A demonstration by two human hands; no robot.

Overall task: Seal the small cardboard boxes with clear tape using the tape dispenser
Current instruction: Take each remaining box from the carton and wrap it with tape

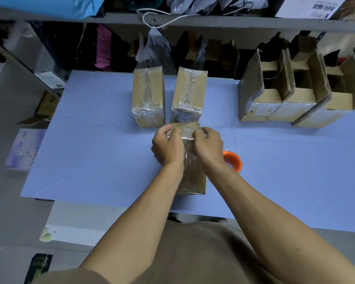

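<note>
A small cardboard box [193, 177] stands on the blue table [90, 140] in front of me, with clear tape running along its near face and over its top. My left hand [167, 145] and my right hand [208, 143] both grip its top edge, fingers curled over the taped end. An orange tape dispenser [234, 160] lies on the table just right of my right wrist, partly hidden by it. Two taped boxes stand behind: one on the left [149, 97], one on the right [188, 95].
Open cardboard boxes with upright flaps [295, 95] sit at the table's back right. A shelf [193, 20] with bags and a white cord runs across the back. Cartons and papers lie on the floor [25, 148] to the left.
</note>
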